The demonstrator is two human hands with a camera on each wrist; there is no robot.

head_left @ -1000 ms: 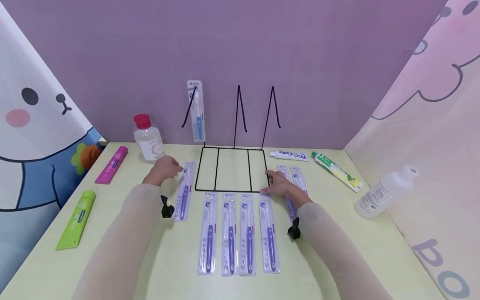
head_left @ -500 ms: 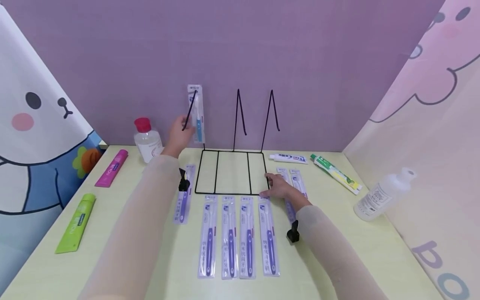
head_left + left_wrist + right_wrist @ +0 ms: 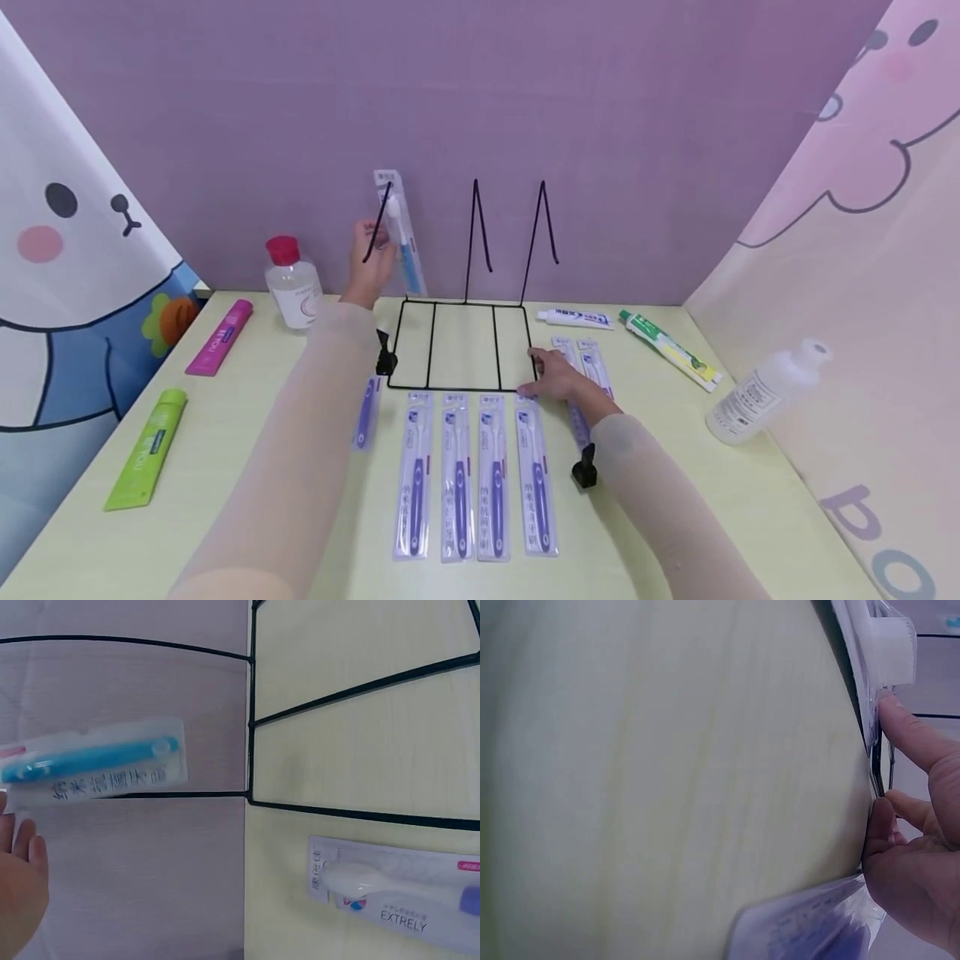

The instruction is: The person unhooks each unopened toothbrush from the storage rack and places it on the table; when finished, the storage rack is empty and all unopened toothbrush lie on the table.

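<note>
My left hand point(image 3: 372, 260) is raised beside a packaged toothbrush point(image 3: 403, 233) with a blue handle, which hangs tilted on the left hook of a black wire rack point(image 3: 497, 348). In the left wrist view, loosely extended fingers point(image 3: 39, 859) show at the edge of the blue toothbrush package point(image 3: 90, 761); the index finger and thumb are out of that view. My right hand point(image 3: 558, 377) holds the rack's right front corner between thumb and fingers. Right wrist view: the thumb point(image 3: 883, 817) lies low, the index finger point(image 3: 919, 739) reaches along the wire.
Several packaged purple toothbrushes point(image 3: 454, 483) lie in front of the rack and at both sides. Pink point(image 3: 220, 337) and green point(image 3: 147, 450) tubes and a red-capped bottle point(image 3: 292, 287) are left. Two toothpaste tubes point(image 3: 671, 350) and a white bottle point(image 3: 765, 396) are right.
My left hand has risen from near the left purple toothbrush to the hanging blue one. The blue toothbrush's lower end has swung right. My right hand stays at the rack's corner.
</note>
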